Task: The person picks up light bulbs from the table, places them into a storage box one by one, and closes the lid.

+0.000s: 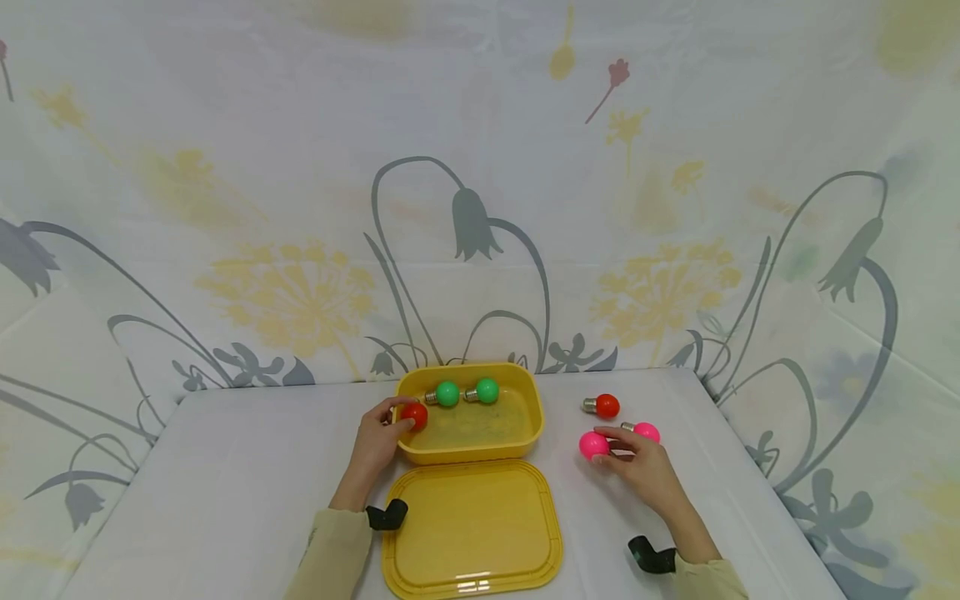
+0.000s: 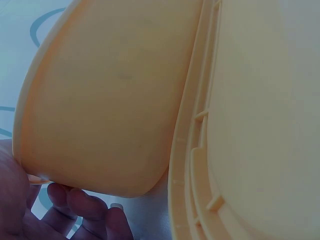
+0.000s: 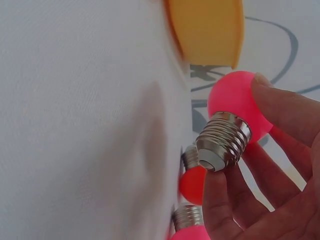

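Note:
At the left end of the yellow box, my left hand has its thumb and index finger at a red light bulb, pinching it just inside the wall. In the left wrist view the other fingers curl outside the box wall, which hides that bulb. Two green light bulbs lie along the box's back side. My right hand grips a pink light bulb by its globe, raised over the table to the right of the box. Its metal screw base points away from the palm.
A yellow lid lies flat in front of the box, close to its front edge. Behind my right hand, another red light bulb and a second pink light bulb lie on the white tablecloth. A flower-printed curtain rises behind the table.

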The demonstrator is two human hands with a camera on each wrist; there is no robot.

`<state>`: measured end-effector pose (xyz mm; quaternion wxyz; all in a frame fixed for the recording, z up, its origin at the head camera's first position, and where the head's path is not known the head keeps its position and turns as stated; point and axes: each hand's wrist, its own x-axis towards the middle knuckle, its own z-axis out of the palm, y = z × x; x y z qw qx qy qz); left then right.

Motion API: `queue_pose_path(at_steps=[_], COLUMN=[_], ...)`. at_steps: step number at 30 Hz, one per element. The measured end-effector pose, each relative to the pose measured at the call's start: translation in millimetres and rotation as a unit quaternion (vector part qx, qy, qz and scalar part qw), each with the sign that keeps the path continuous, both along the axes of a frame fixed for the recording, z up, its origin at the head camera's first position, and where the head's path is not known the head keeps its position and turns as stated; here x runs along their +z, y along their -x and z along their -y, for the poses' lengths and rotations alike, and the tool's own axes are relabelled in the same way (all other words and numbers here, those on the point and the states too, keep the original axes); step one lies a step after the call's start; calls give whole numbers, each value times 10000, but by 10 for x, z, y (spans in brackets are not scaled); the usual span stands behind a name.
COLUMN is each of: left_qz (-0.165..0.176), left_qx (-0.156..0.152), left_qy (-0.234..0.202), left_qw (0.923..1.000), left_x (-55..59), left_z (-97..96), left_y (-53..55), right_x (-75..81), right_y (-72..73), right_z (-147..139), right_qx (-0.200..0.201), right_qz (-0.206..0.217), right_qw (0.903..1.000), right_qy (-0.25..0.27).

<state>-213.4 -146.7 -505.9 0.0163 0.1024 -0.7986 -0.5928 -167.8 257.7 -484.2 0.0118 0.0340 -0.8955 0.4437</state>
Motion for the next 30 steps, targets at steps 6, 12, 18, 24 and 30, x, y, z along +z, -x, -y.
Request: queue_pose_path(at_steps=[6, 12, 18, 24, 30], left_qz=[26, 24, 21, 75, 75], left_qx=[3, 22, 41, 54, 29], left_qy=[-29, -53, -33, -18, -26], left_qw=[10000, 10000, 10000, 10000, 10000], left_x=[0, -4, 8, 17, 5], left_z=[0, 1, -4, -9, -2], left_y=[-1, 0, -4, -4, -1], right_x=[15, 58, 71, 80, 104], right_y=[26, 29, 45, 72, 100], right_z=[37, 86, 118, 148, 184], right_qx=[12, 48, 82, 120, 121], right_qz=[60, 60, -42, -21, -21], right_qw=[10000, 9999, 9998, 9998, 9997], right_qy=[56, 124, 162, 166, 204])
